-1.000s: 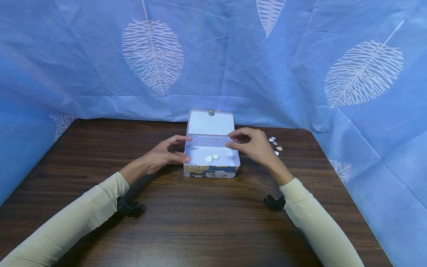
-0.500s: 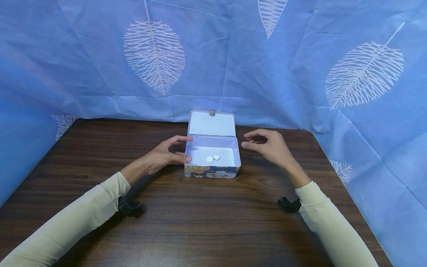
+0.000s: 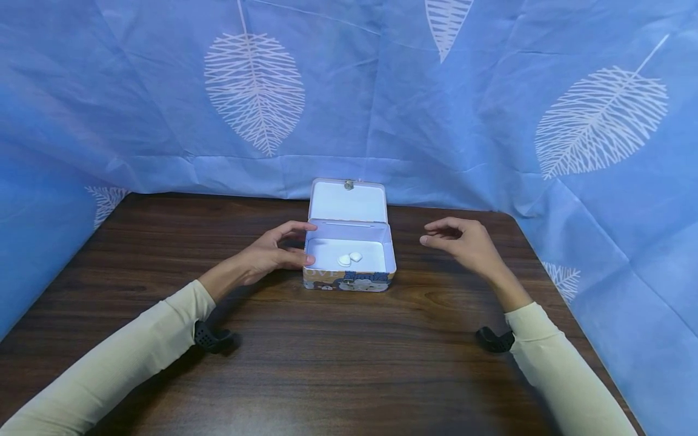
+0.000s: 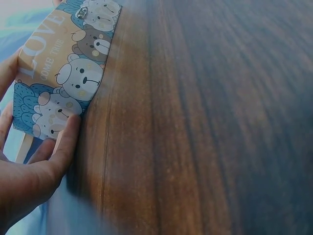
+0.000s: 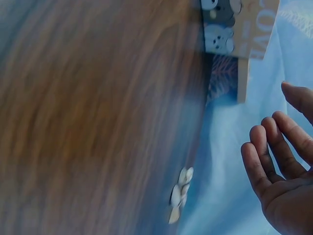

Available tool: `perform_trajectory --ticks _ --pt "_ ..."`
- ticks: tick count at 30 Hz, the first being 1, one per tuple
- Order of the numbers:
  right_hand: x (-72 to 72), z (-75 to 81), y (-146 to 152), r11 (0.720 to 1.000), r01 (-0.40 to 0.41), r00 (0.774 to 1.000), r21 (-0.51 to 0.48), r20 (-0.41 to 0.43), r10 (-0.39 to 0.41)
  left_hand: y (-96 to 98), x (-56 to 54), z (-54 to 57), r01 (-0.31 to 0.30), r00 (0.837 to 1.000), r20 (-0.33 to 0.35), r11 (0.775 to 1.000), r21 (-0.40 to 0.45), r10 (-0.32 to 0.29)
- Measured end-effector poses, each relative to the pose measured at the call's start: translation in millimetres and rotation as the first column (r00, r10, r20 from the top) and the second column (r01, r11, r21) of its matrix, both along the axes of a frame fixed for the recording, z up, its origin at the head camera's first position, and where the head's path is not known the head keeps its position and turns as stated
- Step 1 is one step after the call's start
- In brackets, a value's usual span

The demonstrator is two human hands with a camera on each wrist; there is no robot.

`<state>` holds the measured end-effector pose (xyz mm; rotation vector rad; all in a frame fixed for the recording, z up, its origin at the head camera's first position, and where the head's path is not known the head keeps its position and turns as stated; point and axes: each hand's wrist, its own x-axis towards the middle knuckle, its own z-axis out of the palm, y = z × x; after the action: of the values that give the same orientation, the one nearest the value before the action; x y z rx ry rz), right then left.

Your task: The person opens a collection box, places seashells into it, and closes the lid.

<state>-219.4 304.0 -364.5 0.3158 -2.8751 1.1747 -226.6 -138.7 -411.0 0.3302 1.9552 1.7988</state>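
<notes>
A small tin box (image 3: pixel 349 280) with cartoon bears and an opened lid (image 3: pixel 348 201) stands at the table's back. Two white seashells (image 3: pixel 349 259) lie inside it. My left hand (image 3: pixel 267 254) holds the box's left end, thumb near the front corner and a finger farther back; the left wrist view shows its fingers (image 4: pixel 68 142) against the printed side. To the right of the box, my right hand (image 3: pixel 463 242) hovers with loosely bent fingers and nothing visible in them. Several loose shells (image 5: pixel 180 196) appear on the table in the right wrist view; in the head view this hand hides them.
The dark wooden table (image 3: pixel 327 363) runs back to a blue curtain (image 3: pixel 349 109) with white leaf prints, close behind the box lid. Black wrist straps (image 3: pixel 212 338) hang below both sleeves.
My right hand has moved from over the box's right rim out to the right, covering the loose shells. The left hand and the two shells inside have stayed put.
</notes>
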Motion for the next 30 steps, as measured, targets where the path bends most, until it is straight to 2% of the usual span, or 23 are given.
perform_trajectory --ticks 9,24,30 --pt "-3.9 -5.8 33.7 0.999 0.034 0.998 0.012 0.057 -0.034 1.1 1.4 1.4 -0.001 1.0 0.0 1.0 -0.004 0.001" --pt "-23.1 -20.0 80.7 0.992 0.12 0.992 0.047 0.044 -0.122 0.4 0.6 0.1 -0.003 1.0 -0.004 1.0 -0.006 0.003" --pt "-32.5 -26.8 95.6 0.99 0.12 0.987 0.069 0.096 -0.127 -0.1 0.5 -0.1 0.0 1.0 0.001 1.0 -0.01 0.0"
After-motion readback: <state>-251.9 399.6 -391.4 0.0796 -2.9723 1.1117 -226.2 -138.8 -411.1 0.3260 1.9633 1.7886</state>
